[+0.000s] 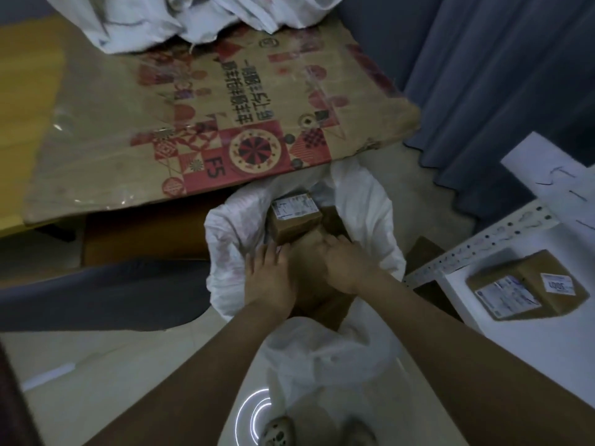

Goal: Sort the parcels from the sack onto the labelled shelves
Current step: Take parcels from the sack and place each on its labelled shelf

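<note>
Both hands are down in the mouth of the white sack (225,233), which stands on the floor. The left hand (269,278) lies flat with its fingers (262,252) stretched out straight, gripping nothing. Their tips reach the near lower edge of the labelled parcel (294,217). That small brown box sits just beyond the fingertips, label up, with its long axis running across them rather than along them.

The right hand (346,262) rests on a plainer brown parcel (310,294) that lies between and under both hands. Its fingers (333,244) look bent over the far edge, but blur makes it impossible to tell whether they really grip.

So the left hand is the nearer one to the labelled parcel, and a grab looks to need the fingers spread across its short side. The shelf (515,342) waits out beyond the right hand, with one shelved parcel (524,291) already on it.
</note>
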